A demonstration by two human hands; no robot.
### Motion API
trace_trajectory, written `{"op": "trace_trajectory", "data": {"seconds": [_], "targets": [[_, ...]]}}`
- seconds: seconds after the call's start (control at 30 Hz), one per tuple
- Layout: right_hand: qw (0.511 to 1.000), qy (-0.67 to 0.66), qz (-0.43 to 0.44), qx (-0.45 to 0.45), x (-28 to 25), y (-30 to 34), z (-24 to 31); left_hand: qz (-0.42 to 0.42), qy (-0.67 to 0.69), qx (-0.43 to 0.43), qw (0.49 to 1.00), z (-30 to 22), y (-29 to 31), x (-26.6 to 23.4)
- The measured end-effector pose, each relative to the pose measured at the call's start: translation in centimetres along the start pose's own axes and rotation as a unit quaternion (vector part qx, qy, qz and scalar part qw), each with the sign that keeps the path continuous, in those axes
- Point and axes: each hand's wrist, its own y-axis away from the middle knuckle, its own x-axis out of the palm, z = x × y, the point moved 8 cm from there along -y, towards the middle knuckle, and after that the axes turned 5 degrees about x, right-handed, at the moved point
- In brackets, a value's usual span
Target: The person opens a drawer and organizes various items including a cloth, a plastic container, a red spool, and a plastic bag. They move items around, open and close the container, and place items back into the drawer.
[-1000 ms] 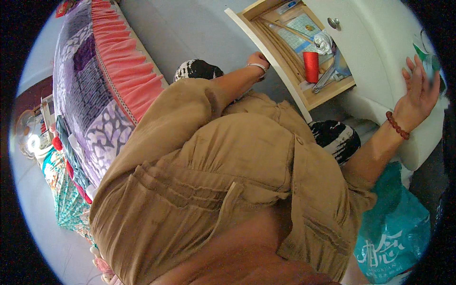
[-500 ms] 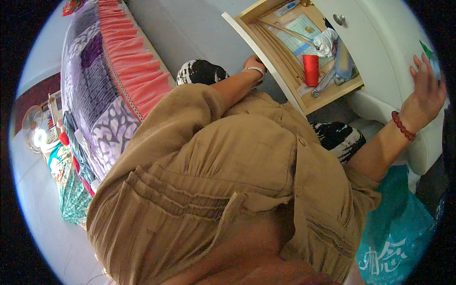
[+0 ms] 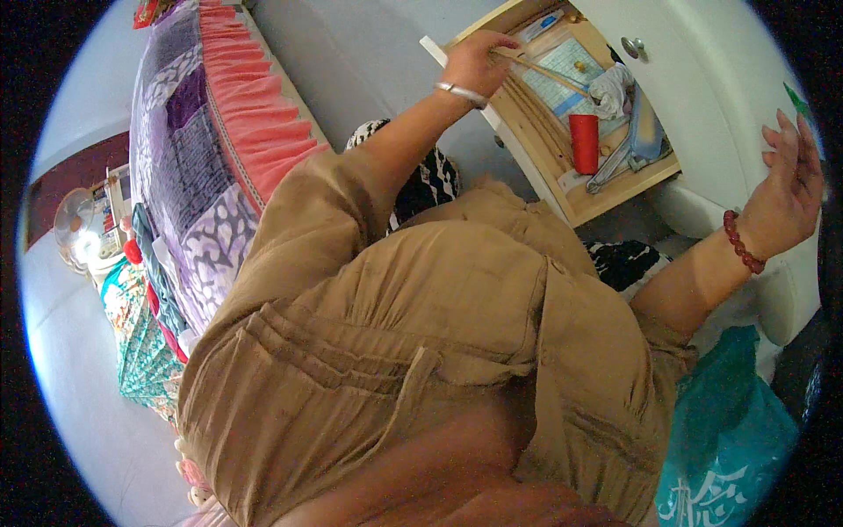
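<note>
Curling over the front edge of the open drawer (image 3: 628, 190), my left hand (image 3: 479, 66) is at one end of a thin wooden stick (image 3: 549, 75).
From my far-off seat I can see the fingers bend, but I cannot tell if they grip the stick tight. The stick points over a sheet with small squares (image 3: 566, 53) to a crumpled white bag (image 3: 612, 90). A red thread spool (image 3: 584, 144) sits near the drawer's side edge. My right hand (image 3: 784, 198) is open, fingers loose, at the white cabinet (image 3: 702, 97).

purple patchwork bedspread (image 3: 180, 132) | pink ruffle (image 3: 250, 114) | patterned cloth (image 3: 145, 356) | teal bag (image 3: 733, 408)
</note>
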Motion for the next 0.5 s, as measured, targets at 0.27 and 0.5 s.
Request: {"op": "trace_trajectory", "data": {"seconds": [0.27,0.5], "targets": [[0.999,-0.028,-0.018,-0.014,-0.3,-0.1,-0.2,0.284,-0.205,0.008,0.937,3.8,-4.6,11.3],[0.999,-0.013,-0.002,-0.042,-0.1,-0.2,0.2,0.421,-0.286,0.082,0.857,5.7,-2.9,15.3]]}}
